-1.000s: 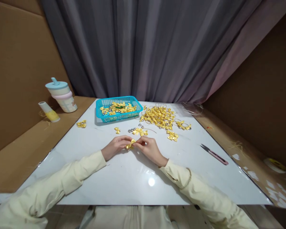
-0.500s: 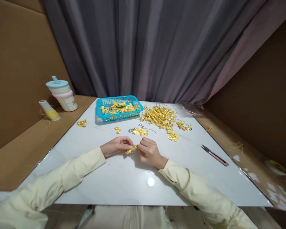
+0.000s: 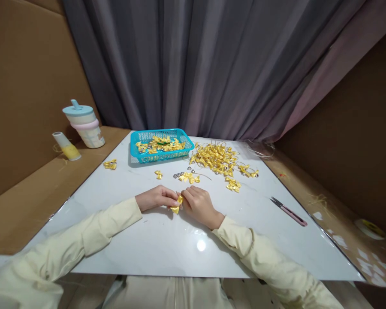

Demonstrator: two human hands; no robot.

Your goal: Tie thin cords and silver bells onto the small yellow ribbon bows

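Observation:
A yellow ribbon bow (image 3: 176, 207) is pinched between the thumb and fingers of my left hand (image 3: 155, 198), low over the white table. My right hand (image 3: 202, 206) meets it from the right with its fingers curled closed against the bow's edge. What those fingertips grip is hidden. Just beyond my hands lie a few loose bows (image 3: 189, 177) with a thin cord (image 3: 206, 176), and several silver beads (image 3: 179, 175) beside them. One small bow (image 3: 158, 174) rests apart, in front of my left hand.
Behind stands a blue basket (image 3: 138, 159) of bows, with a large heap of corded bows (image 3: 215, 156) right of it. Pink-handled thread snips (image 3: 289, 211) lie at right. A lidded cup (image 3: 85, 126) and a cone spool (image 3: 66, 146) stand at left. Cardboard walls flank the table.
The bow has turned more upright between my hands and shows more of its face. My right hand has tipped over slightly, its back now more toward me. Other things stay put.

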